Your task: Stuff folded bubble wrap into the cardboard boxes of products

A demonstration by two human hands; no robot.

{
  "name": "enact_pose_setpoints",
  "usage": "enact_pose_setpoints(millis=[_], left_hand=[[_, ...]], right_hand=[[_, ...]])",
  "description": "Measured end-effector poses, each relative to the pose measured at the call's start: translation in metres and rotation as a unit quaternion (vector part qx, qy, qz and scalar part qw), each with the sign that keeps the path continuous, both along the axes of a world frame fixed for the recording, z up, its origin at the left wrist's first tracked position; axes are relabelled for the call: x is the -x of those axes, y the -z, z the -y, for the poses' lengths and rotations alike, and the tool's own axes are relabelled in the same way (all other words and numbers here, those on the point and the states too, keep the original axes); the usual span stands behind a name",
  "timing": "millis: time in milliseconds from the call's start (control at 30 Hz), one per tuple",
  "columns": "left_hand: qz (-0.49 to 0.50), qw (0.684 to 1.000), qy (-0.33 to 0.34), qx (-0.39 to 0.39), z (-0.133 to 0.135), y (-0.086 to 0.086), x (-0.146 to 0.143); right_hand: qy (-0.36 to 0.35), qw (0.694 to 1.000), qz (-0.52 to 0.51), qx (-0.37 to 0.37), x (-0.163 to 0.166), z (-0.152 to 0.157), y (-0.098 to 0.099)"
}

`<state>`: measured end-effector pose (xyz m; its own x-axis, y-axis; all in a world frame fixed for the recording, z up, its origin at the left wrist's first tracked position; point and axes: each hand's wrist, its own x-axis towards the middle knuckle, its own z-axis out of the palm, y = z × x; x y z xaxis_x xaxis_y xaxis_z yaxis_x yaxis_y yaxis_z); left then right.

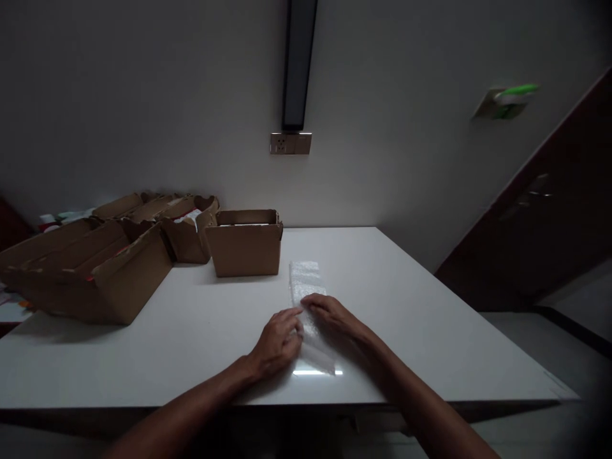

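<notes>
A strip of clear bubble wrap lies lengthwise on the white table, its near end loose and flatter than its far end. My left hand is at the strip's left edge, fingers curled in on the plastic. Farther up, my right hand comes over the right edge with bent fingers pressed together on the wrap. The two hands' fingertips are close to each other near the strip's middle. Whatever lies under my palms is hidden.
A small cardboard box stands just left of the strip's far end. Larger open cardboard boxes crowd the left side. The white table meets the wall at the back, below a power socket. A dark door is at right.
</notes>
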<state>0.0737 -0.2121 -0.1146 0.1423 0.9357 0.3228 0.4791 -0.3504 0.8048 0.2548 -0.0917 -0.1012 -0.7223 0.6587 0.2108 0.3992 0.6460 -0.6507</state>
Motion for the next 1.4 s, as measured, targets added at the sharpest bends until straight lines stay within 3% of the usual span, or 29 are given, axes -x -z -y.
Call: enact_pose_setpoints(millis=[100, 167, 233, 300, 400, 467, 633, 767, 867, 967, 1000, 1100, 1200, 1267, 1400], left_hand=[[0.064, 0.993, -0.067, 0.07, -0.023, -0.008, -0.004], [0.074, 0.987, -0.114, 0.081, -0.039, -0.008, -0.007], [0.084, 0.98, -0.15, 0.096, -0.052, -0.004, -0.008], [0.089, 0.975, -0.168, 0.118, -0.064, 0.001, -0.009], [0.085, 0.97, -0.178, 0.139, -0.077, 0.007, -0.008], [0.072, 0.971, -0.18, 0.138, -0.083, 0.009, -0.007], [0.02, 0.985, -0.166, 0.041, -0.066, 0.0, -0.001], [-0.081, 0.995, -0.036, -0.055, -0.033, -0.001, 0.002], [-0.141, 0.989, 0.005, -0.054, -0.017, 0.002, 0.004], [-0.125, 0.992, -0.012, -0.017, -0.013, 0.004, 0.006], [-0.12, 0.993, -0.019, -0.004, -0.014, 0.004, 0.007], [-0.109, 0.992, -0.05, 0.031, -0.023, 0.003, 0.009], [-0.107, 0.99, -0.08, 0.041, -0.036, 0.006, 0.009], [-0.112, 0.988, -0.098, 0.029, -0.04, 0.009, 0.008], [-0.128, 0.985, -0.113, -0.018, -0.03, 0.008, 0.009]], right_hand=[[0.022, 0.999, -0.038, 0.026, -0.015, -0.002, -0.001], [0.082, 0.994, -0.076, 0.018, -0.03, 0.005, -0.005], [0.178, 0.976, -0.124, -0.025, -0.042, 0.02, -0.008], [0.223, 0.959, -0.138, -0.105, -0.049, 0.038, -0.01], [0.109, 0.968, -0.03, -0.222, -0.04, 0.056, -0.008], [0.04, 0.963, 0.07, -0.256, -0.027, 0.057, -0.002], [0.069, 0.949, 0.173, -0.256, -0.004, 0.036, 0.012], [0.056, 0.952, 0.173, -0.246, -0.007, 0.03, 0.01], [0.044, 0.97, 0.152, -0.187, -0.013, 0.037, 0.002], [0.024, 0.993, 0.091, -0.068, -0.02, 0.05, -0.005], [0.034, 0.995, 0.067, -0.061, -0.023, 0.055, -0.007], [0.093, 0.979, 0.027, -0.177, -0.031, 0.069, -0.008], [0.055, 0.954, 0.079, -0.284, -0.028, 0.073, -0.006], [0.016, 0.946, 0.134, -0.294, -0.02, 0.068, -0.002], [0.021, 0.943, 0.175, -0.282, -0.003, 0.045, 0.003]])
